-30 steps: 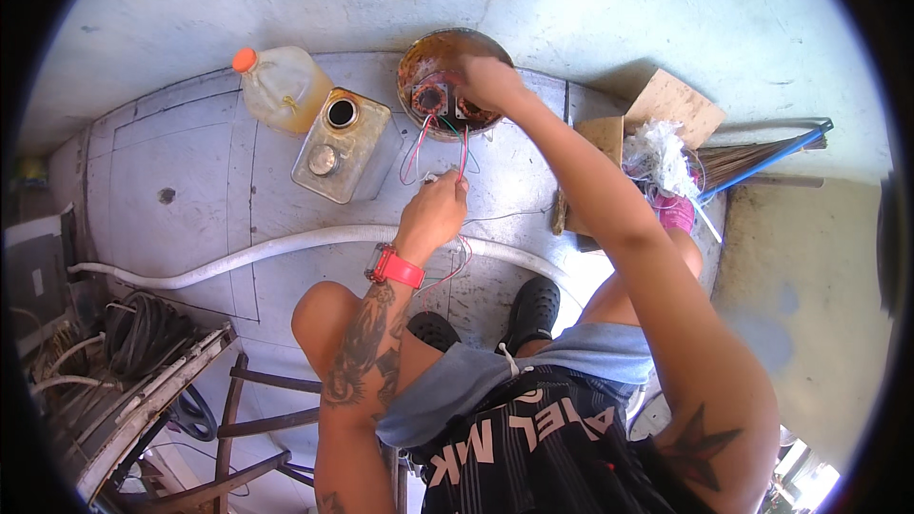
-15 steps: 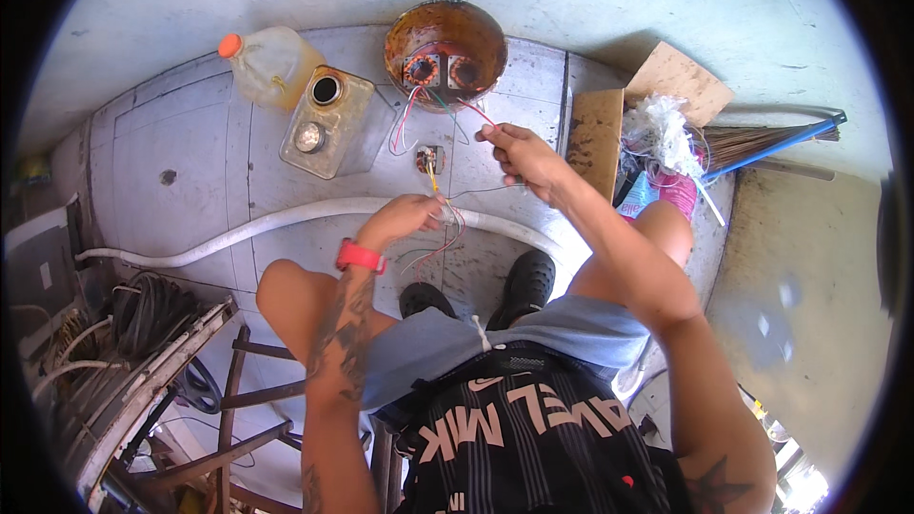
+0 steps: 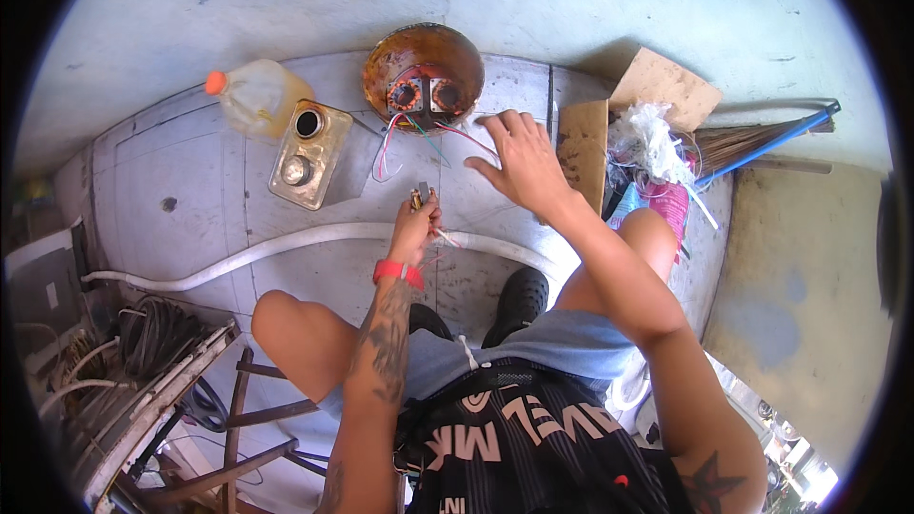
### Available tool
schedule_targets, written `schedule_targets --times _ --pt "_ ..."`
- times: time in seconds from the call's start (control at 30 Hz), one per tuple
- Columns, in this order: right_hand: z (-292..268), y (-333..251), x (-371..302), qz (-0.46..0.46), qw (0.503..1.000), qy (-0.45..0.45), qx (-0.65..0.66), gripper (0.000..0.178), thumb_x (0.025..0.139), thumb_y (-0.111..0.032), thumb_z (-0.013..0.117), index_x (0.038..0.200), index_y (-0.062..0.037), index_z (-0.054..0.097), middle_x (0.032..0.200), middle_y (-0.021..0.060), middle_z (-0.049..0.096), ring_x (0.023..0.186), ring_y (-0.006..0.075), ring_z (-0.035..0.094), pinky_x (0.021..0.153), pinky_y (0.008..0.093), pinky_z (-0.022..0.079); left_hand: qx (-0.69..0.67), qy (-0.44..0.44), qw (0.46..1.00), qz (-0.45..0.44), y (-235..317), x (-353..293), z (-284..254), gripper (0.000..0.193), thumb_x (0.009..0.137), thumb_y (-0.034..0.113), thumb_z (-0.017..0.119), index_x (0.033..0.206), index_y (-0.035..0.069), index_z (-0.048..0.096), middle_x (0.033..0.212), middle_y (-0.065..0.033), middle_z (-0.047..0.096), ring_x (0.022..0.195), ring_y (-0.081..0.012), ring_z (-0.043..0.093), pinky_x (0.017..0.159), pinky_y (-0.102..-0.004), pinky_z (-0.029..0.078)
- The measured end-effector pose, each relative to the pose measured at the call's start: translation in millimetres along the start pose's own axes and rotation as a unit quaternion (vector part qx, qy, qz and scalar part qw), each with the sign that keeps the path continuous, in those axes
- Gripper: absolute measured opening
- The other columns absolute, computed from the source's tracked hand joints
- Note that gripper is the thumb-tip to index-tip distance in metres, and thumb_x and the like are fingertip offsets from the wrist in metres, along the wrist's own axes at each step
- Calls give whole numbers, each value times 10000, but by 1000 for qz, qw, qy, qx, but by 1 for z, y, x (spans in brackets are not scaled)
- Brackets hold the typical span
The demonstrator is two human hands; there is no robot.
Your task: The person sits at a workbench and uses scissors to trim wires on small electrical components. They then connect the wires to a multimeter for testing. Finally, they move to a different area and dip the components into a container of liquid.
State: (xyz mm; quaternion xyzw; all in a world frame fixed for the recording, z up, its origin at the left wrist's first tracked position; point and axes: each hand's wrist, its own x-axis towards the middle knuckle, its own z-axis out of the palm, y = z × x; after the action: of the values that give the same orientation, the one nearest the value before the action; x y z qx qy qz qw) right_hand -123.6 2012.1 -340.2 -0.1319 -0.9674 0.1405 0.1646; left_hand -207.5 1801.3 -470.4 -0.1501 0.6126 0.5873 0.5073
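Note:
My left hand [image 3: 415, 227] is closed around a small metal and copper-coloured wired part [image 3: 423, 193], and thin wires trail below the fingers. My right hand [image 3: 522, 164] is raised with fingers spread, holding nothing that I can see. Just left of it, a red wire [image 3: 466, 134] runs out of a brown-stained round pot [image 3: 424, 41]. Two square pieces with ring-shaped orange-brown windings, a left one [image 3: 405, 93] and a right one [image 3: 445, 94], stand in the pot. White, red and green leads [image 3: 388, 148] hang over its near side.
A rusty metal can [image 3: 309, 154] and a plastic jug [image 3: 262, 95] with orange cap stand left of the pot. A white hose [image 3: 257, 248] crosses the floor. At right are a cardboard box [image 3: 582, 148] of plastic waste and a broom [image 3: 762, 148]. Coiled cables [image 3: 157, 333] lie at lower left.
My left hand has moved up and taken hold of the small wired part from the floor. My right hand has let go of the red wire and spread its fingers. The view has shifted slightly.

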Motion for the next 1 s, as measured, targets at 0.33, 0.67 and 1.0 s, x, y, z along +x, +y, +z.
schedule_targets --times 0.33,0.67,1.0 --pt "-22 -39 30 25 955 -120 268 496 853 -305 824 1259 -69 664 1071 172 629 989 384 658 837 467 544 -249 -221 943 29 113 -121 34 300 1104 411 506 1095 125 594 692 90 388 493 -10 300 461 -185 265" --pt "38 15 155 -96 989 -99 45 483 845 -177 783 1267 -17 611 1123 202 681 1040 394 682 893 454 570 8 -49 979 197 135 -76 53 354 1058 279 608 1354 94 545 920 -12 591 660 -75 499 603 -259 450" --pt "160 37 207 -119 930 -299 -178 287 996 -168 563 1229 -51 683 1211 190 725 1142 350 703 902 449 609 124 -1 966 228 56 -48 40 458 1059 187 567 1455 -8 445 969 -125 722 806 -165 683 757 -305 549"
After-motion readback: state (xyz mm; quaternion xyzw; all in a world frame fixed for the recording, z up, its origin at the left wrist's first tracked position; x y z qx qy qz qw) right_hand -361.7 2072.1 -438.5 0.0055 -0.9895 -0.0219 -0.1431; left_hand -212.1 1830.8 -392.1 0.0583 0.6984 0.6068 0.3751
